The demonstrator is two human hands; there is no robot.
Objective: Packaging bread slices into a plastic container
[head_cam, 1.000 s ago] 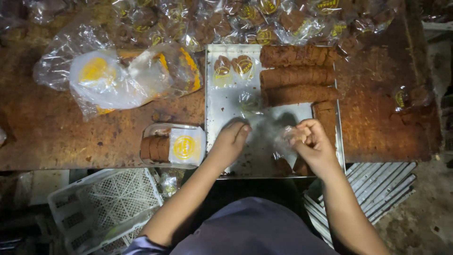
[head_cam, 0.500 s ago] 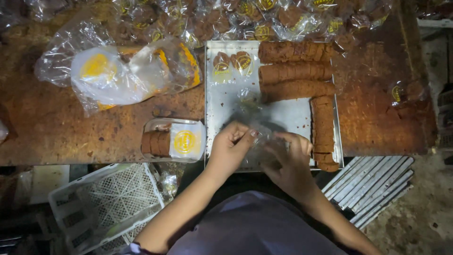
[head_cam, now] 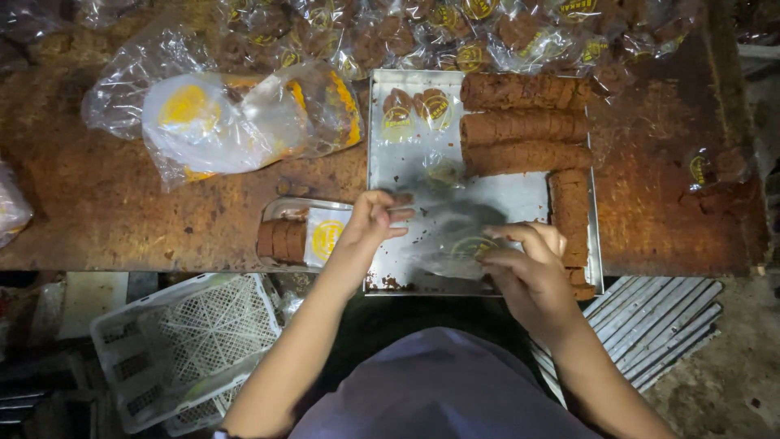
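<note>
Over the metal tray [head_cam: 520, 199], you are holding a clear plastic wrapper [head_cam: 455, 244] between both hands, your left hand [head_cam: 370, 223] pinching its near corner, your right hand [head_cam: 524, 264] clamping its edge. Rolls of brown biscuits [head_cam: 524, 126] are lying beyond, a white crate [head_cam: 183, 345] sitting below the table.

Two bare forearms, no sleeves below the elbow. Left hand [head_cam: 370, 223] and right hand [head_cam: 528, 272] without gloves, rings or a watch. Torso in a plain pale lilac-grey top, no print seen. Dark band edge at the left upper arm, unclear
</note>
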